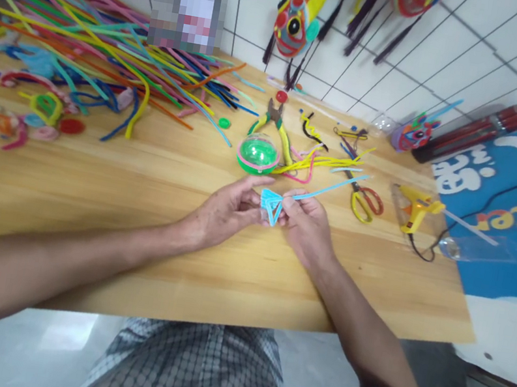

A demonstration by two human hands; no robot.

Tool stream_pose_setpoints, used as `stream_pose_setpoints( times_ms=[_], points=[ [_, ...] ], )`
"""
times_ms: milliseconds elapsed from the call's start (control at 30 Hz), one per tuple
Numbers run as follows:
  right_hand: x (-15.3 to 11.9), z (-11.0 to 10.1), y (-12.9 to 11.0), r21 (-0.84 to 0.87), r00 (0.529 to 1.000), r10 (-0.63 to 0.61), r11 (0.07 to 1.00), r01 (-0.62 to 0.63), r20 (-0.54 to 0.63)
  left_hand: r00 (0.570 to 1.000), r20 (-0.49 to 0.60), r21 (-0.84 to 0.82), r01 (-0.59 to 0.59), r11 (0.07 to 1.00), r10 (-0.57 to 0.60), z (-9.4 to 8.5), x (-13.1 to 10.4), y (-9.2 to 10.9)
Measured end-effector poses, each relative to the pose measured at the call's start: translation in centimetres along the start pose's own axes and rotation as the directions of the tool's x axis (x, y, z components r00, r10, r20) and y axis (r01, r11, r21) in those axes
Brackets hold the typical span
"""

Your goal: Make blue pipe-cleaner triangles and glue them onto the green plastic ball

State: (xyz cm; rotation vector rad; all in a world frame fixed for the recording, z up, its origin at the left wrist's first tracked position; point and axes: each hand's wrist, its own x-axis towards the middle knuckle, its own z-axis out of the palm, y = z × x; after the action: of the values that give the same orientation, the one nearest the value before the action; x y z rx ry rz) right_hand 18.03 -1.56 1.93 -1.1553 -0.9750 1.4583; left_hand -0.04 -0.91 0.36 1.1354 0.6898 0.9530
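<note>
Between my hands is a light blue pipe cleaner (271,203), bent into a small triangular, folded shape with a long straight tail running up to the right. My left hand (226,208) pinches the folded end from the left side. The fingers of my right hand (306,222) are closed on it where the tail begins. Just beyond my hands sits a clear and green plastic ball (258,154) with a pink band round its middle. Pliers (275,120) with green and yellow handles lie behind the ball.
A big heap of coloured pipe cleaners (115,44) covers the back left of the wooden table (134,285). To the right lie scissors (364,199) and a yellow glue gun (417,208) with a cord. Finished pipe-cleaner masks (294,26) hang on the tiled wall.
</note>
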Motion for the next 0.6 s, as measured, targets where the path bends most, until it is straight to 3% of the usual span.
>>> stream_pose_setpoints(
  times_ms=[133, 333, 600],
  points=[
    [0.0, 0.0, 0.6, -0.052, 0.998, -0.066, 0.997, 0.064, -0.022, 1.0, 0.002, -0.01, -0.014, 1.0, 0.014, 0.8, -0.5, 0.0],
    [0.0, -0.1, 1.2, -0.118, 0.985, -0.155, 0.982, 0.145, -0.081, 0.995, -0.01, -0.094, 0.097, 0.991, -0.099, 1.1, -0.8, 0.2],
    [-0.1, 0.1, 1.4, -0.146, 0.977, -0.196, 0.972, 0.183, -0.081, 0.996, -0.01, -0.062, 0.091, 0.994, -0.092, 1.0, -0.7, -0.1]
  ],
)
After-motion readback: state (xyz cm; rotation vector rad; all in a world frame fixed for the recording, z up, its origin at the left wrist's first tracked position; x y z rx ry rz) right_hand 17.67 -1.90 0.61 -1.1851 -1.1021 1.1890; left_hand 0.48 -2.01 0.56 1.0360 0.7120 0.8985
